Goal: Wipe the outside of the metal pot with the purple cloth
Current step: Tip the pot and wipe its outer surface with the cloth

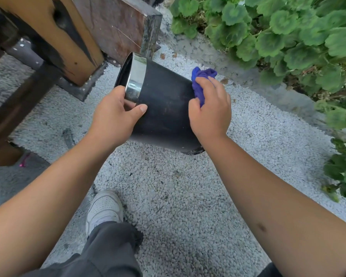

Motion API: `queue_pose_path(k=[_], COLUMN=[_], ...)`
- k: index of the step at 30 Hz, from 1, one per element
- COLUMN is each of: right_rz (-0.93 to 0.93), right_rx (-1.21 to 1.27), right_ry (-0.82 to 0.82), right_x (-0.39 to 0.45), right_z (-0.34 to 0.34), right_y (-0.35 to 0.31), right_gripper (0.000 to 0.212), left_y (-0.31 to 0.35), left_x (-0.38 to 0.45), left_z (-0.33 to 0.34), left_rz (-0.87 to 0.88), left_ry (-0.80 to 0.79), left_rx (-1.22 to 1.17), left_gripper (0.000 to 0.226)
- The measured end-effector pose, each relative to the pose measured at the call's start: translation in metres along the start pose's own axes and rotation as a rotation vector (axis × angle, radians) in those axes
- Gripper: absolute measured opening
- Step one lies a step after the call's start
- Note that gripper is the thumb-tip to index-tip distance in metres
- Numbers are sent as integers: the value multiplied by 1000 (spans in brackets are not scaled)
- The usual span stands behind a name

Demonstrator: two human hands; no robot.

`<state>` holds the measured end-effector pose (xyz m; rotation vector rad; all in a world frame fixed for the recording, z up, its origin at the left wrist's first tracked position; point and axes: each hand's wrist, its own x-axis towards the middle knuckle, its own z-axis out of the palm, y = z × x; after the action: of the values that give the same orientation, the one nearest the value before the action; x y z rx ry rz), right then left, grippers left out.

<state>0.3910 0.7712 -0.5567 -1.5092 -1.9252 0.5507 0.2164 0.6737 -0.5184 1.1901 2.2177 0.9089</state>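
A black metal pot [166,104] with a shiny silver rim band is held in the air on its side, its mouth facing left and its base to the lower right. My left hand [116,114] grips the rim, thumb lying across the outer wall. My right hand [211,108] holds a bunched purple cloth [200,80] and presses it against the pot's outer wall near the base end. Part of the cloth sticks out above my fingers; the rest is hidden under the hand.
Pale gravel ground [168,186] lies below. A wooden bench post [64,37] and dark beams stand at the upper left. Green leafy plants [288,33] fill the right side behind a concrete edge. My white shoe [104,208] and grey trouser leg are at the bottom.
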Motion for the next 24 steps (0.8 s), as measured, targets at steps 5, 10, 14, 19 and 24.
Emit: queue_pose_path(k=[5,10,14,19,24], right_rz=[125,276,361,291,-120], right_rx=[13,62,85,188,285], right_ry=[13,56,43,57,86], right_x=[10,17,23,36,-1], right_z=[-3,-10,-17,-31,-10], right_y=[21,42,58,42,-58], right_gripper=[49,48,47,49,56], left_y=[-9,-29,-29,-16,3], left_x=[-2,-10,-11,-6,1], left_z=[-3,-1,12,12,16], left_rz=[49,198,266,219,197], left_ry=[-64,-196,-182,-120,-77], left_rx=[-61,13,81,10,-83], left_gripper=[14,19,27,41,25])
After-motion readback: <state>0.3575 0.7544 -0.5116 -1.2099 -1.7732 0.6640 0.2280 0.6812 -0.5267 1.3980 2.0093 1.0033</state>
